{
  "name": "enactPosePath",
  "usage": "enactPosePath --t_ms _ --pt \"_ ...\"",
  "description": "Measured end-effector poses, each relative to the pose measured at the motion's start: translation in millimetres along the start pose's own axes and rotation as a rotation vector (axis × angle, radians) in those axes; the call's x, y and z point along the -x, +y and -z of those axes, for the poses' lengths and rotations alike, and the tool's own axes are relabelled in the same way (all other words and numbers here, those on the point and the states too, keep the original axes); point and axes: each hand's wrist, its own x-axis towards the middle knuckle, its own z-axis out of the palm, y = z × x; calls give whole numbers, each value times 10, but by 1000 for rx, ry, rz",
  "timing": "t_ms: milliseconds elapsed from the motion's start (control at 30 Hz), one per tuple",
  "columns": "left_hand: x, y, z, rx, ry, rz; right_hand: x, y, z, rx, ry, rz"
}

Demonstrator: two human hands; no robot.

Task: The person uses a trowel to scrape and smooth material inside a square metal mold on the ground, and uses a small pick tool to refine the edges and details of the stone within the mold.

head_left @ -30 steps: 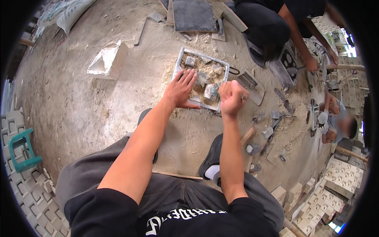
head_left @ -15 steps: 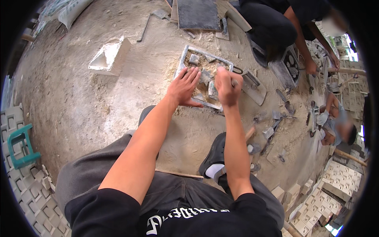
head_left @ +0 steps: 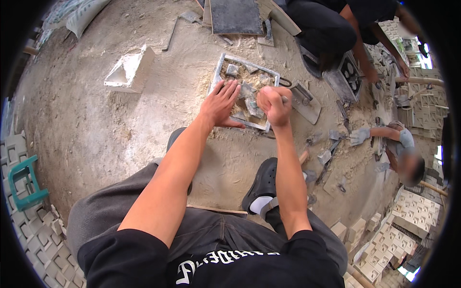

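A shallow rectangular metal frame (head_left: 247,61) lies flat on the ground in front of me, holding sandy material and several grey metal blocks (head_left: 232,70). My left hand (head_left: 222,104) presses on the frame's left side, fingers stretched over the sand and thumb along the near edge. Over the right side of the frame, my right hand (head_left: 275,105) is a fist around a slim tool. Only the tool's round grey end (head_left: 285,99) shows above the fist; its lower part is hidden.
A trowel (head_left: 307,105) lies right of the frame. Beyond are a dark board (head_left: 237,17) and a bent metal rod (head_left: 171,33). A white hollow block (head_left: 129,72) stands left, a green stool (head_left: 28,182) farther left. Co-workers crouch at right near scattered tools (head_left: 326,156).
My right fist has shifted slightly and turned over the frame's right side. My left hand keeps its place. At right, a co-worker's gloved hand has reached out toward the scattered tools.
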Motion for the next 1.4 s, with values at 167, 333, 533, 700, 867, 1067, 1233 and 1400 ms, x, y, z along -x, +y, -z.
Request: enactPosePath --t_ms 167,333,533,700,867,1067,1233,1400 --pt "-4 47 -25 14 76 16 -24 305 125 -17 32 -95" --pt "60 5 -45 27 146 91 -115 261 -61 -134 484 -5" --pt "202 62 -23 -38 39 212 -82 -173 -127 -49 436 137" --pt "163 72 -3 -57 -15 103 -90 350 -63 113 337 38" --pt "195 37 12 -76 -24 139 -44 -46 -118 47 306 138" --pt "143 -82 43 -81 -79 54 -141 237 -4 52 197 -48" --pt "207 -126 100 -85 -107 19 -137 -273 -72 67 -65 66" --pt "176 -195 157 -126 -137 -64 -132 -345 -134 55 -256 -20"
